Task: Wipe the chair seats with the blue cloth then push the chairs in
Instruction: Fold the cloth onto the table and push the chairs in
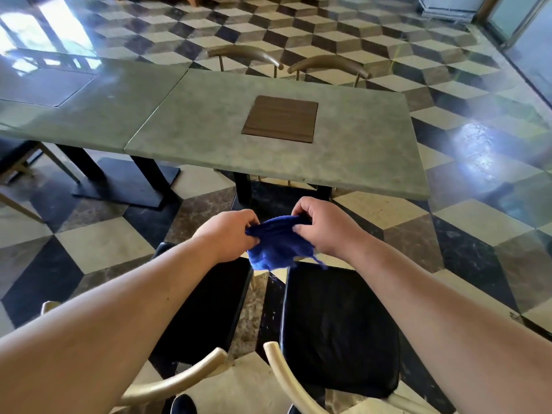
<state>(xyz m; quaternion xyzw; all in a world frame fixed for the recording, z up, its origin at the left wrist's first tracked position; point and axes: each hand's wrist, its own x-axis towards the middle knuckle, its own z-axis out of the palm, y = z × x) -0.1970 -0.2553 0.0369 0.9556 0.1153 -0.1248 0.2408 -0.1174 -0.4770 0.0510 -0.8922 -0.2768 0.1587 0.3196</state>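
A bunched blue cloth (pixel 276 245) hangs in the air between my two hands, above the gap between two chairs. My left hand (pixel 228 234) pinches its left edge and my right hand (pixel 324 225) grips its upper right edge. Below stand two chairs with black padded seats and cream curved backs: the right seat (pixel 340 330) is in full sight, while my left forearm partly hides the left seat (pixel 209 309). Both chairs stand pulled out from the grey-green table (pixel 209 130).
A brown square panel (pixel 280 118) is set into the tabletop. Two more chairs (pixel 248 55) (pixel 331 65) are tucked in at the table's far side. A second table (pixel 74 94) adjoins on the left. The floor is glossy cube-pattern tile (pixel 478 174).
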